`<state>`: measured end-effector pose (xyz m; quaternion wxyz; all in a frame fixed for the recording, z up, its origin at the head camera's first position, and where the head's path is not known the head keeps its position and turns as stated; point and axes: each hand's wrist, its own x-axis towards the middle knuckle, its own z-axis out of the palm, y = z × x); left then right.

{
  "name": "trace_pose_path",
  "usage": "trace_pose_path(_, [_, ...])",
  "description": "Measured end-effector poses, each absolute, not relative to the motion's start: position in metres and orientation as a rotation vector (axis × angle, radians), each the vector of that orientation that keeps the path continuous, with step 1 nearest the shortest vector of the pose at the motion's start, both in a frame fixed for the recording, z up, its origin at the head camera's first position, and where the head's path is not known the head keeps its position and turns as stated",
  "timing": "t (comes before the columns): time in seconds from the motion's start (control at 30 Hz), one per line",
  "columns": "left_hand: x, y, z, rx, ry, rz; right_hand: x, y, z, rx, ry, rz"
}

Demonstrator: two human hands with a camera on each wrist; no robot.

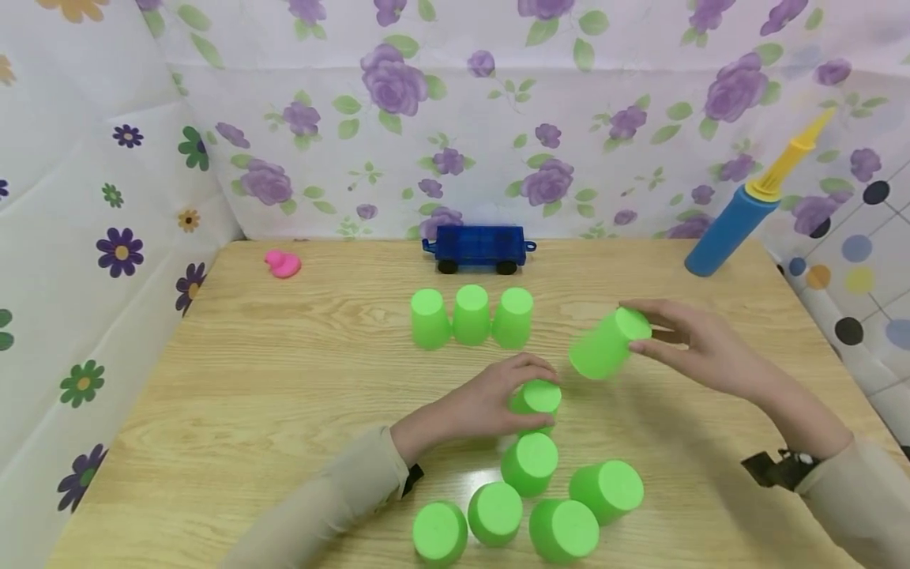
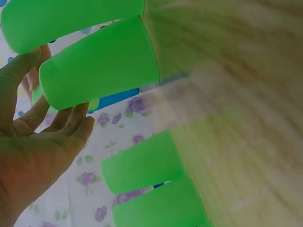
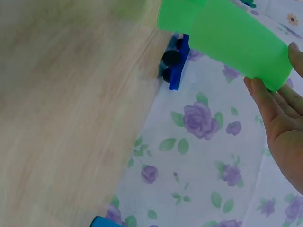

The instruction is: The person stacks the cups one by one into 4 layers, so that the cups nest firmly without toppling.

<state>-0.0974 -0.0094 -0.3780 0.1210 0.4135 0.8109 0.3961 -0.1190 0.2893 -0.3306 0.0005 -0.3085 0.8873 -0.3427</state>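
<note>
Ten bright-green cups, plain-sided and matching, are spread across a pale wood-grain table [image 1: 284, 411] as a person in beige sleeves [image 1: 334, 490] handles two of them at once. The right hand [image 1: 704, 348] grasps a tilted cup [image 1: 604, 348] by its narrow closed end, thumb on one side and fingers on the other, its wide mouth angled down and to the left over the right half of the tabletop. The left hand [image 1: 498, 399] grips a second cup [image 1: 536, 401], fingers and thumb curled round its sides, near the middle of the table. Smooth and slightly tapered, the cups carry solid colour from base to rim, their flat round bottoms turned up. Behind the hands, a row of three cups [image 1: 471, 316] stands mouth down, side by side; closer to the person, a loose cluster of five cups [image 1: 495, 514] sits just beyond the left forearm. Along the back edge, a translucent blue toy wagon [image 1: 479, 243] with black wheels is parked behind the row, a pink toy duck [image 1: 283, 265] rests to the left, and a blue-and-yellow hand pump [image 1: 728, 229] leans at the right. Purple roses and green leaves decorate the backdrop [image 1: 462, 111], while a dark strap [image 1: 782, 472] circles the right wrist at the cuff.
</note>
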Motion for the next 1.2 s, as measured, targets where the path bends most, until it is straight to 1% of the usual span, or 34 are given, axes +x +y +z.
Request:
trace_pose_path(0.17, [-0.101, -0.007, -0.379, 1.210, 2.393, 1.062, -0.141, 0.280, -0.328, -0.894, 2.832, -0.959])
trace_pose_path(0.27, [-0.104, -0.008, -0.379, 1.184, 2.406, 1.035, -0.154, 0.274, -0.333, -0.849, 2.822, -0.881])
trace_pose_path(0.37, [-0.106, -0.009, -0.378, 1.149, 2.401, 1.019, -0.166, 0.269, -0.342, -0.851, 2.791, -0.868])
trace_pose_path(0.67, [-0.111, -0.008, -0.375, 1.165, 2.392, 1.004, -0.188, 0.254, -0.359, -0.925, 2.771, -0.775])
trace_pose_path(0.87, [-0.110, -0.007, -0.376, 1.144, 2.394, 1.025, -0.193, 0.245, -0.364, -0.997, 2.748, -0.714])
trace_pose_path(1.2, [-0.109, -0.007, -0.375, 1.061, 2.382, 1.042, -0.196, 0.238, -0.368, -0.882, 2.675, -0.867])
